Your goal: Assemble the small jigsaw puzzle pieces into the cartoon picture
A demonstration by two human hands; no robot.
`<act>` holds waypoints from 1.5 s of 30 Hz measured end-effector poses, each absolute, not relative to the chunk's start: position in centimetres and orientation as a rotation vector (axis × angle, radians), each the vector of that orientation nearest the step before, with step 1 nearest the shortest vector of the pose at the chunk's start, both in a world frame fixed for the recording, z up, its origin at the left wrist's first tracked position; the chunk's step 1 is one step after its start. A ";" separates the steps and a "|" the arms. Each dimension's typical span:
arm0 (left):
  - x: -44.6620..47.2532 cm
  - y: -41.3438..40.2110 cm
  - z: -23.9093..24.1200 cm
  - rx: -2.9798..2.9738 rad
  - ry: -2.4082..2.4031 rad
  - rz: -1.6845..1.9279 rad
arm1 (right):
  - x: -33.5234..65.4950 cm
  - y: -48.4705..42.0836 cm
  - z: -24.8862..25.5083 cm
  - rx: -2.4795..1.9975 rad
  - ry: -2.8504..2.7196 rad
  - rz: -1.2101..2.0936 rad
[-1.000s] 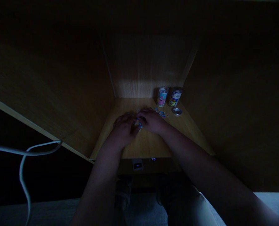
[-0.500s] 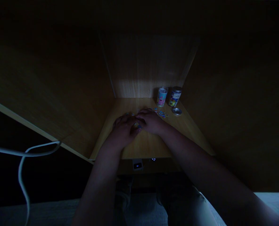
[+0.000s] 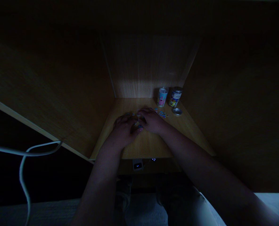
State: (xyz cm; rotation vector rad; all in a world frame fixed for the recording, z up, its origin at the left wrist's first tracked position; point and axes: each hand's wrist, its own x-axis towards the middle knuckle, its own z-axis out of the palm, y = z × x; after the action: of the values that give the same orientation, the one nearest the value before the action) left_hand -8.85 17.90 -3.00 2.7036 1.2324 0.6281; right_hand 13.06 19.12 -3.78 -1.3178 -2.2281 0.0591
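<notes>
Far to the left of the left hand, and nearer to the body, a thin white cable [image 3: 23, 160] hangs in a loop. Next comes the left hand [image 3: 124, 125], which lies low over a flat, light-brown wooden board [image 3: 149, 146]. Its fingers are bent and its thumb stands apart from them; whether they grip a piece, I cannot tell. A few small, multicoloured flat puzzle pieces [image 3: 133, 114] lie just beyond its fingers. Below the left hand, past the near edge of the board, is a small white box with a dark, lit face [image 3: 137, 165].

Between the two hands, close to the left thumb, are some small bluish pieces [image 3: 140, 126], partly covered by the fingers. The right hand [image 3: 151, 120] is bent over them from the other side, its fingertips near those of the left; what it holds is too dark to tell.

Just to the right of the right hand lies a loose heap of multicoloured pieces [image 3: 163, 114]. Behind this heap, beyond the right hand, stands an upright light-blue and pink cylinder can [image 3: 161, 99]. Further right are a dark-blue and yellow can with a silver top [image 3: 175, 98] and, before it, a round silver metal lid [image 3: 177, 111].
</notes>
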 end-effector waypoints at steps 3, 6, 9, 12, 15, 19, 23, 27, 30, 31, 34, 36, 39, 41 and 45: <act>-8.8 17.9 -3.0 2.706 1.218 0.653 | 13.1 19.2 -3.9 -1.291 -2.242 0.065; -8.8 17.9 -2.9 2.694 1.227 0.651 | 13.2 19.3 -3.8 -1.243 -2.285 0.069; -8.8 17.9 -2.9 2.689 1.246 0.655 | 13.2 19.4 -3.8 -1.239 -2.295 0.062; -8.9 18.0 -3.0 2.685 1.238 0.671 | 13.2 19.4 -3.7 -1.248 -2.296 0.051; -8.9 18.1 -3.1 2.675 1.245 0.691 | 13.2 19.3 -3.7 -1.250 -2.307 0.039; -8.9 18.2 -3.1 2.658 1.281 0.714 | 13.2 19.3 -3.7 -1.272 -2.308 0.020; -8.9 18.4 -3.3 2.667 1.262 0.745 | 13.2 19.4 -3.7 -1.296 -2.301 0.032; -9.0 18.6 -3.4 2.665 1.236 0.759 | 13.2 19.5 -3.9 -1.275 -2.288 0.039; -9.0 18.6 -3.3 2.661 1.229 0.764 | 13.3 19.6 -4.1 -1.242 -2.275 0.050; -9.0 18.6 -3.3 2.661 1.221 0.772 | 13.3 19.6 -4.2 -1.228 -2.284 0.055; -8.9 18.6 -3.2 2.671 1.194 0.795 | 13.3 19.8 -4.3 -1.199 -2.322 0.062; -8.9 18.6 -3.2 2.677 1.194 0.796 | 13.4 19.9 -4.3 -1.196 -2.332 0.064; -9.0 18.6 -3.3 2.668 1.212 0.790 | 13.4 19.9 -4.3 -1.214 -2.323 0.068; -9.0 18.6 -3.3 2.660 1.212 0.782 | 13.4 19.8 -4.2 -1.219 -2.297 0.082; -9.0 18.7 -3.3 2.656 1.204 0.780 | 13.3 19.6 -4.2 -1.182 -2.231 0.151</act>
State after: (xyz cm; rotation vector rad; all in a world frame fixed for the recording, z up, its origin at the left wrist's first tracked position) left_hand -9.01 18.65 -3.34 2.6564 1.2036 0.7796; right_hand 13.29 19.62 -4.16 -1.1821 -2.2311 0.1506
